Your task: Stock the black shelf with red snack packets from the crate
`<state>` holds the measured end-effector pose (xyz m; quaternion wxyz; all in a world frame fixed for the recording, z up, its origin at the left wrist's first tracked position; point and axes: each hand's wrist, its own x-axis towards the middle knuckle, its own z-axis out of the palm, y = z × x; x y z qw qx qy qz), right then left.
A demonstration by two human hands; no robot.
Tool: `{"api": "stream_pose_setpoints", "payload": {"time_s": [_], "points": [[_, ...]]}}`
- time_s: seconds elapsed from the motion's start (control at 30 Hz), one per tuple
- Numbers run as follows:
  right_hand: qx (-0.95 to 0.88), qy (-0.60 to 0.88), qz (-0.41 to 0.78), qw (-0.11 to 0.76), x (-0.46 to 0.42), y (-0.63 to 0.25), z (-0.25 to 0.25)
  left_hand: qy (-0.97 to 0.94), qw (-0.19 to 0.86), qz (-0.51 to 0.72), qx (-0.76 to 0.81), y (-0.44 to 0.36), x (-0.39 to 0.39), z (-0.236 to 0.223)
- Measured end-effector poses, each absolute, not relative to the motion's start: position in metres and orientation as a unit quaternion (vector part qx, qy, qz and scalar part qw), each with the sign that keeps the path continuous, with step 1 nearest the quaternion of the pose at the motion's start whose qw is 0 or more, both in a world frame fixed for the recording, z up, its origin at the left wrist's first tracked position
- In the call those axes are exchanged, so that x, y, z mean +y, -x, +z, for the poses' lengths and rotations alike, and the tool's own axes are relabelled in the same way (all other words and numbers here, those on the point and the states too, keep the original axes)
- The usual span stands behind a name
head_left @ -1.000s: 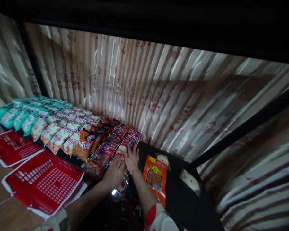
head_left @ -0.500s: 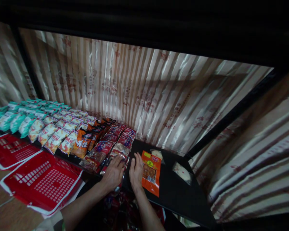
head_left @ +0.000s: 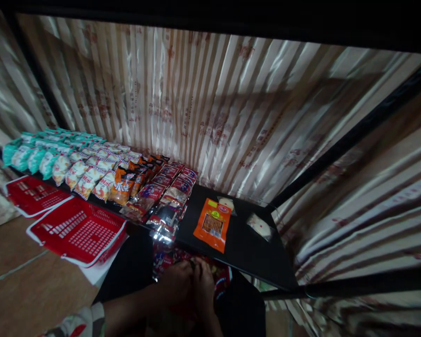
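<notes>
In the dim area below the shelf edge, my left hand (head_left: 178,282) and my right hand (head_left: 203,284) are side by side and nearly touching. Both have curled fingers, and shadow hides what they close on. They are over dark red snack packets (head_left: 163,261) in front of my lap. On the black shelf (head_left: 189,228) above them, shiny red packets (head_left: 164,216) lie in overlapping rows. To their right an orange snack bag (head_left: 213,227) lies flat, with a printed label and a yellow mark.
Two small clear packets with pale contents (head_left: 260,226) lie on the shelf's right part. Orange bags (head_left: 122,186), white bags (head_left: 90,180) and teal bags (head_left: 49,161) fill its left. Red baskets (head_left: 87,234) stand in front on the left. A pleated curtain (head_left: 210,107) hangs behind.
Both hands have left the shelf and come down toward my lap, among the red packets. The hand that lay on the shiny packets no longer touches them. The view has shifted slightly.
</notes>
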<state>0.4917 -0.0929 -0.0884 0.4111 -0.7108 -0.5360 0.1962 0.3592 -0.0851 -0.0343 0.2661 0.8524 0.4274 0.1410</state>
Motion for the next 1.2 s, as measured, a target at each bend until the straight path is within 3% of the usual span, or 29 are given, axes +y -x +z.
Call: {"api": "stream_pose_setpoints", "payload": {"time_s": [0.33, 0.67, 0.9, 1.07, 1.2], "points": [[-0.609, 0.706, 0.231, 0.278, -0.100, -0.486, -0.124, -0.834, 0.242, 0.000, 0.496, -0.360, -0.091, -0.075], [-0.511, 0.786, 0.109, 0.329, -0.097, -0.498, -0.133, -0.809, 0.296, 0.007, 0.507, -0.377, -0.077, -0.088], [-0.498, 0.778, 0.159, 0.348, -0.088, -0.505, -0.159, -0.818, 0.335, 0.036, 0.465, -0.385, -0.077, -0.101], [-0.503, 0.750, 0.169, 0.396, -0.087, -0.506, -0.162, -0.807, 0.354, 0.015, 0.472, -0.384, -0.085, -0.086], [-0.532, 0.740, 0.165, 0.377, -0.088, -0.505, -0.159, -0.804, 0.367, 0.034, 0.467, -0.384, -0.087, -0.068]]}}
